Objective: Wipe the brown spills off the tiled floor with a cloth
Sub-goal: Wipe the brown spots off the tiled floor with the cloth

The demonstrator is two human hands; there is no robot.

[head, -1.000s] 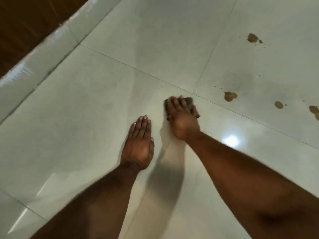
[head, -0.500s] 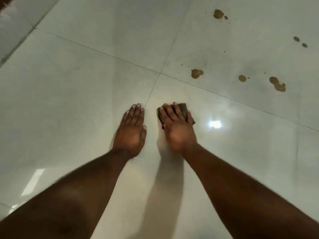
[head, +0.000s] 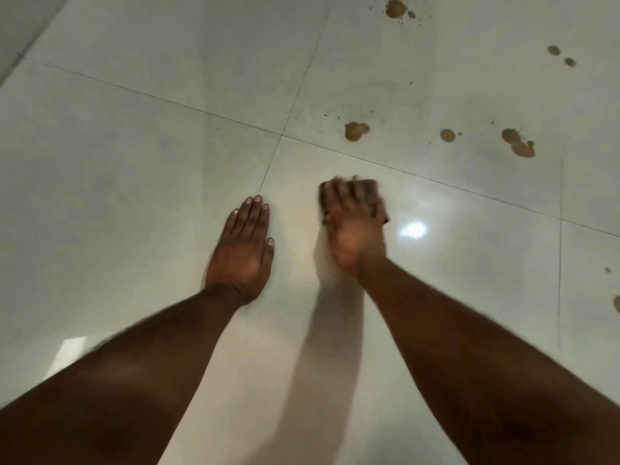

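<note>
My right hand (head: 354, 229) lies flat on a small dark brown cloth (head: 372, 193) and presses it against the pale tiled floor (head: 151, 146); the hand is motion-blurred and most of the cloth is hidden under it. My left hand (head: 243, 250) rests flat on the floor beside it, fingers straight and together, holding nothing. Brown spills sit beyond the cloth on the far right tile: one blob (head: 355, 130) nearest, a small spot (head: 447, 135), a double blob (head: 518, 146), and farther ones (head: 396, 10) with two dots (head: 562, 56).
Grout lines cross just ahead of my left fingertips (head: 280, 135). A bright lamp reflection (head: 413, 229) shines right of the cloth. Small brown specks lie at the right edge (head: 616, 302). A paler raised border runs along the top left corner (head: 13, 38).
The view has shifted so the spills sit closer and lower in frame. My right hand with the cloth has slid a little right and forward, away from my left hand, which stays flat.
</note>
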